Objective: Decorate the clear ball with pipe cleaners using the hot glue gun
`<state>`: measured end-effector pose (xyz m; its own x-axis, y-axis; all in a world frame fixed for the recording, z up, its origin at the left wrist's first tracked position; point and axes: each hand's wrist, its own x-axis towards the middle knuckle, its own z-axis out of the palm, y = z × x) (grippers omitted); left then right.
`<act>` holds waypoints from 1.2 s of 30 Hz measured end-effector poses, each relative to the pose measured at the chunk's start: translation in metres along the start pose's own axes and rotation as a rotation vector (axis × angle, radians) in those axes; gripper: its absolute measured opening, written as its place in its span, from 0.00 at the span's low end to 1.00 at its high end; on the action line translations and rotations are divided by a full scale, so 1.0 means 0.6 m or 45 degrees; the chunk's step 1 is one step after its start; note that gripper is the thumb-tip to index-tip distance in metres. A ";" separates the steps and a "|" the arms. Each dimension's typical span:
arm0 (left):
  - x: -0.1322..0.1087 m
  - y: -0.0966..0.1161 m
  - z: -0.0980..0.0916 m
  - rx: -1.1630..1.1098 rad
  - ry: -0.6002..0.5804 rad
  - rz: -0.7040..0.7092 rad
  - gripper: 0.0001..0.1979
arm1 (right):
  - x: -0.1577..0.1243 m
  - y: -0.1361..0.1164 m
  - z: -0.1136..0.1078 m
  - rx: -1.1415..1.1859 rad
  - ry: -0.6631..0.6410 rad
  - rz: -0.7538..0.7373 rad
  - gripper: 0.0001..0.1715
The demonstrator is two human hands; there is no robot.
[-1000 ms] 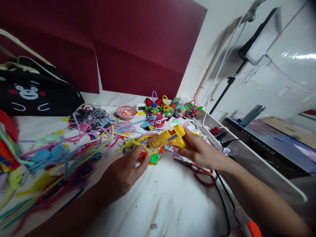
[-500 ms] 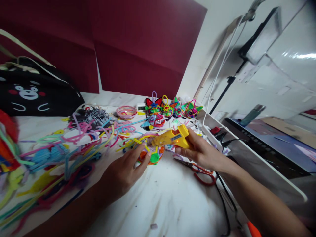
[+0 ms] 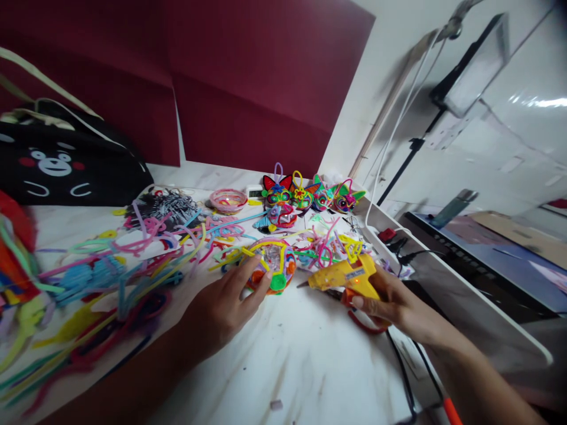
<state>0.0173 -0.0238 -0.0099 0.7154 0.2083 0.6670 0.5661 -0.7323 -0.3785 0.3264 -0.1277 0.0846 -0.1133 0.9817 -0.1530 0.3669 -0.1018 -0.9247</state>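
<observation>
My left hand (image 3: 225, 307) has its thumb and fingers closed on the left edge of a colourful pipe-cleaner ornament (image 3: 278, 282), which lies on the white marbled table. The ornament shows a green disc, orange spots, yellow strips and a clear middle. In my right hand (image 3: 385, 301) is a yellow hot glue gun (image 3: 343, 276), its nozzle pointing left towards the ornament and a short gap away from it. Beneath the glue gun lie red-handled scissors (image 3: 370, 323), partly hidden by the gun and my hand.
Loose pipe cleaners (image 3: 150, 254) cover the table's left side. Several finished cat-faced ornaments (image 3: 301, 198) stand at the back beside a pink bowl (image 3: 228, 200). A black bag (image 3: 57, 168) sits back left. Black cables (image 3: 401, 369) run along the right, near a raised white edge (image 3: 478, 301).
My right hand has drawn the glue gun back to the right, off the ornament and over the scissors. My left hand keeps its place on the ornament.
</observation>
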 end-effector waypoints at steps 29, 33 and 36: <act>0.006 0.001 -0.004 -0.120 0.093 -0.072 0.16 | -0.006 0.050 0.063 -1.030 0.061 -0.072 0.16; 0.009 0.000 -0.004 -0.126 0.081 -0.058 0.17 | 0.013 0.011 0.076 -1.122 0.228 -0.604 0.16; 0.016 -0.002 -0.009 -0.135 0.143 -0.052 0.16 | 0.043 -0.027 0.096 -1.125 0.215 -0.947 0.19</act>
<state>0.0214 -0.0245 0.0003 0.6390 0.1701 0.7501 0.5432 -0.7903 -0.2835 0.2644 -0.1099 0.0754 -0.4711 0.7679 0.4341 0.7844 0.5898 -0.1919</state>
